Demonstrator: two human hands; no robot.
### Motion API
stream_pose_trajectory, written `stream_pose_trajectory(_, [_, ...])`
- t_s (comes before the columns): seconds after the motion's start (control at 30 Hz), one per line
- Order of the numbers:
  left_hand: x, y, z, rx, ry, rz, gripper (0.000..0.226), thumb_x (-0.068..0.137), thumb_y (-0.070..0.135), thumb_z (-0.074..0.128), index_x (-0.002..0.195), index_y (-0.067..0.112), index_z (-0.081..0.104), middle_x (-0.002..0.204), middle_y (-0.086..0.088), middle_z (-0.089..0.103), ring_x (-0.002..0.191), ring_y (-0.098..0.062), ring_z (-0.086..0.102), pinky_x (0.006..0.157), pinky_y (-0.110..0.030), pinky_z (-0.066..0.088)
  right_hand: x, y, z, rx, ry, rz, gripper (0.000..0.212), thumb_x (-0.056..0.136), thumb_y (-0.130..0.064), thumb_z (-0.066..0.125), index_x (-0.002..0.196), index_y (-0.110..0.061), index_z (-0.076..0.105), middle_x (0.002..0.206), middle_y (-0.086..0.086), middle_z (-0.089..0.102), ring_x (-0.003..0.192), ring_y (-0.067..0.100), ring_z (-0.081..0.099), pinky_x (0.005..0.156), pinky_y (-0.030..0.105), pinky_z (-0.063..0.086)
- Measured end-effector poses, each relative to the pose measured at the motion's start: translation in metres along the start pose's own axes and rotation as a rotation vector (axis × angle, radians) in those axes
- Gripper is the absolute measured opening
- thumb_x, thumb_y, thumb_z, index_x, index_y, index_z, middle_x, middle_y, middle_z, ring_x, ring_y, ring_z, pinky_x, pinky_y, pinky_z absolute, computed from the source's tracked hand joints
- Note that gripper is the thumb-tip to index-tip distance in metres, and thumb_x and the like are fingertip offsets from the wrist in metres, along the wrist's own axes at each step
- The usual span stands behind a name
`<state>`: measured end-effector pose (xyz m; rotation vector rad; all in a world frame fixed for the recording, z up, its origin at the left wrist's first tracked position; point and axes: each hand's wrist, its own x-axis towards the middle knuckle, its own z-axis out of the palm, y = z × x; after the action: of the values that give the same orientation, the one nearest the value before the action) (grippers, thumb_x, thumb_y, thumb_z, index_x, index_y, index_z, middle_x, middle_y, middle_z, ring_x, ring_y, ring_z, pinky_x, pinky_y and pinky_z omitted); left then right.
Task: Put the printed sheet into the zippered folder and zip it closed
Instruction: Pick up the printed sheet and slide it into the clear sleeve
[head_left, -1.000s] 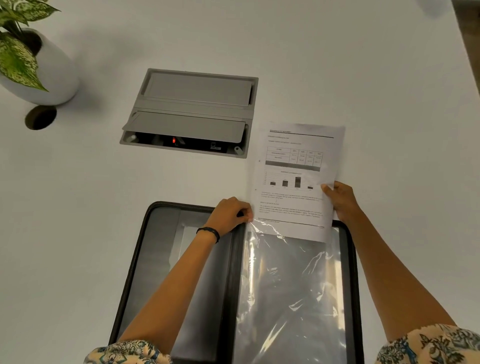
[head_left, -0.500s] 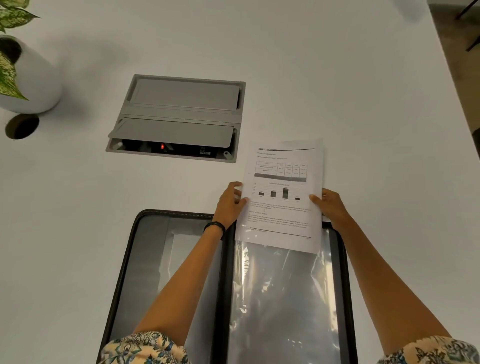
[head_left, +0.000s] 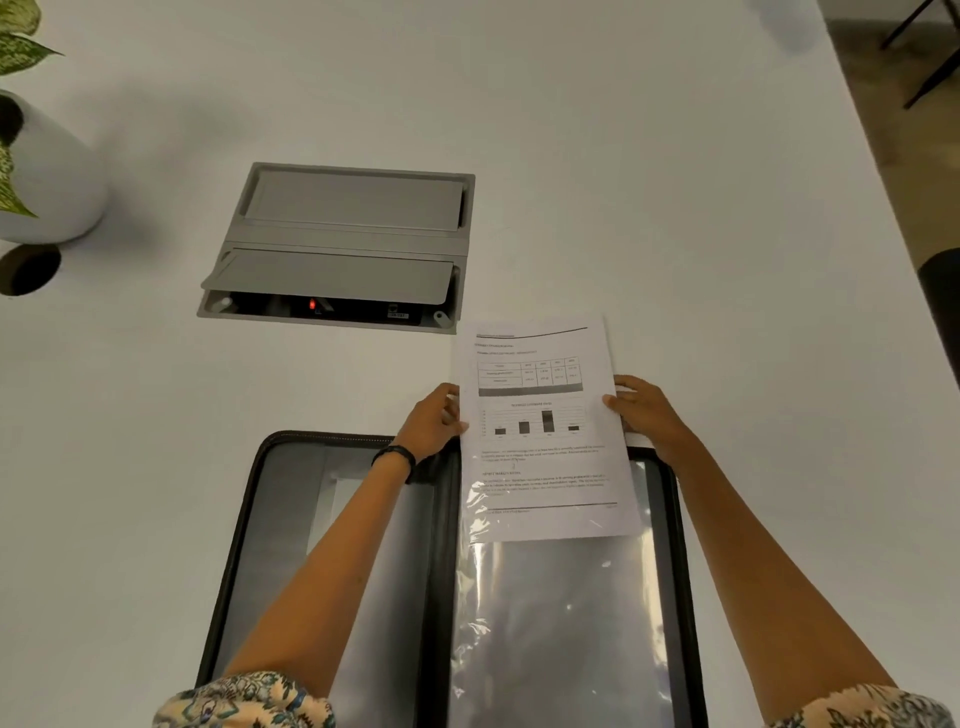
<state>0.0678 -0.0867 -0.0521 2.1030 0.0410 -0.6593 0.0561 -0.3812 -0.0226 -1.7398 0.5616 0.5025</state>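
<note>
The black zippered folder (head_left: 244, 519) lies open on the white table, its right half filled by a shiny clear plastic sleeve (head_left: 561, 623). The printed sheet (head_left: 540, 431), with a table and a bar chart, has its lower part inside the top of that sleeve while its upper part sticks out over the table. My left hand (head_left: 434, 423) pinches the sheet's left edge. My right hand (head_left: 647, 410) holds the right edge, thumb on the front.
A grey cable box (head_left: 343, 244) with an open flap is set into the table beyond the folder. A white plant pot (head_left: 47, 176) and a round cable hole (head_left: 26, 267) are at the far left. The table edge runs down the right side.
My left hand has left the sleeve's top edge and taken the sheet's left side. Both hands have slid the sheet down, so its bottom is now inside the sleeve.
</note>
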Motion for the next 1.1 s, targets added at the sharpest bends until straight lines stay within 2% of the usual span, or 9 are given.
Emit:
stream_pose_trajectory(0.1, [0.002, 0.004, -0.005, -0.049, -0.034, 0.002, 0.028, 0.086, -0.001, 0.061, 0.109, 0.009, 0.049, 0.086, -0.003, 0.055, 0.082, -0.020, 0.053, 0.077, -0.023, 0.051, 0.006, -0.014, 0.005, -0.001, 0.077, -0.059, 0.038, 0.090, -0.009, 0.055, 0.127, -0.010, 0.046, 0.127, 0.018, 0.057, 0.105, 0.026, 0.058, 0.086, 0.038, 0.051])
stream_pose_trajectory(0.2, [0.009, 0.016, -0.005, -0.181, 0.012, -0.026, 0.031, 0.090, 0.005, 0.057, 0.119, 0.006, 0.046, 0.101, -0.008, 0.056, 0.082, -0.016, 0.055, 0.071, -0.015, 0.050, 0.013, -0.031, 0.010, -0.050, 0.139, -0.130, 0.044, 0.091, -0.011, 0.053, 0.132, -0.015, 0.039, 0.131, 0.016, 0.053, 0.112, 0.028, 0.054, 0.092, 0.041, 0.049])
stream_pose_trajectory(0.27, [0.016, 0.028, -0.007, -0.240, 0.067, -0.033, 0.038, 0.092, 0.011, 0.055, 0.128, 0.010, 0.040, 0.108, -0.008, 0.055, 0.085, -0.015, 0.055, 0.073, -0.019, 0.053, 0.015, -0.043, 0.013, -0.107, 0.169, -0.201, 0.049, 0.091, -0.010, 0.051, 0.136, -0.019, 0.033, 0.132, 0.017, 0.052, 0.109, 0.027, 0.054, 0.089, 0.038, 0.048])
stream_pose_trajectory(0.37, [0.028, 0.045, -0.013, -0.147, 0.166, -0.021, 0.061, 0.094, 0.017, 0.053, 0.145, 0.016, 0.020, 0.110, -0.010, 0.054, 0.097, -0.023, 0.054, 0.090, -0.040, 0.050, 0.019, -0.059, 0.016, -0.210, 0.180, -0.335, 0.057, 0.092, -0.005, 0.048, 0.141, -0.017, 0.022, 0.133, 0.020, 0.050, 0.113, 0.030, 0.053, 0.088, 0.031, 0.045])
stream_pose_trajectory(0.47, [0.036, 0.060, -0.019, -0.016, 0.229, 0.075, 0.071, 0.095, 0.015, 0.052, 0.150, 0.017, 0.008, 0.124, -0.018, 0.056, 0.102, -0.027, 0.057, 0.092, -0.040, 0.048, 0.023, -0.069, 0.017, -0.338, 0.164, -0.411, 0.062, 0.092, 0.000, 0.046, 0.144, -0.016, 0.016, 0.137, 0.018, 0.046, 0.123, 0.028, 0.047, 0.094, 0.023, 0.038])
stream_pose_trajectory(0.6, [0.043, 0.072, -0.023, 0.154, 0.258, 0.113, 0.067, 0.096, 0.016, 0.049, 0.150, 0.021, 0.009, 0.148, -0.017, 0.039, 0.119, -0.033, 0.054, 0.100, -0.044, 0.047, 0.027, -0.076, 0.018, -0.559, 0.120, -0.427, 0.060, 0.093, -0.001, 0.041, 0.145, -0.017, 0.016, 0.139, 0.019, 0.039, 0.123, 0.032, 0.044, 0.102, 0.039, 0.038])
stream_pose_trajectory(0.77, [0.043, 0.074, -0.021, 0.334, 0.291, 0.167, 0.052, 0.098, 0.019, 0.043, 0.147, 0.016, 0.024, 0.139, -0.019, 0.044, 0.113, -0.034, 0.057, 0.089, -0.041, 0.050, 0.027, -0.079, 0.020, -0.681, 0.120, -0.392, 0.057, 0.094, -0.006, 0.042, 0.144, -0.014, 0.016, 0.138, 0.022, 0.038, 0.122, 0.034, 0.045, 0.098, 0.040, 0.042])
stream_pose_trajectory(0.93, [0.041, 0.071, -0.017, 0.356, 0.269, 0.147, 0.054, 0.099, 0.020, 0.042, 0.148, 0.016, 0.019, 0.151, -0.015, 0.034, 0.131, -0.035, 0.044, 0.099, -0.042, 0.046, 0.022, -0.075, 0.020, -0.668, 0.117, -0.404, 0.057, 0.094, -0.007, 0.042, 0.144, -0.012, 0.016, 0.139, 0.022, 0.037, 0.122, 0.034, 0.044, 0.098, 0.039, 0.041])
stream_pose_trajectory(1.1, [0.040, 0.075, -0.016, 0.353, 0.257, 0.157, 0.056, 0.099, 0.021, 0.042, 0.149, 0.015, 0.017, 0.147, -0.016, 0.040, 0.121, -0.033, 0.054, 0.095, -0.041, 0.049, 0.020, -0.072, 0.019, -0.678, 0.113, -0.394, 0.057, 0.094, -0.008, 0.044, 0.144, -0.012, 0.016, 0.139, 0.022, 0.037, 0.123, 0.034, 0.044, 0.099, 0.040, 0.042])
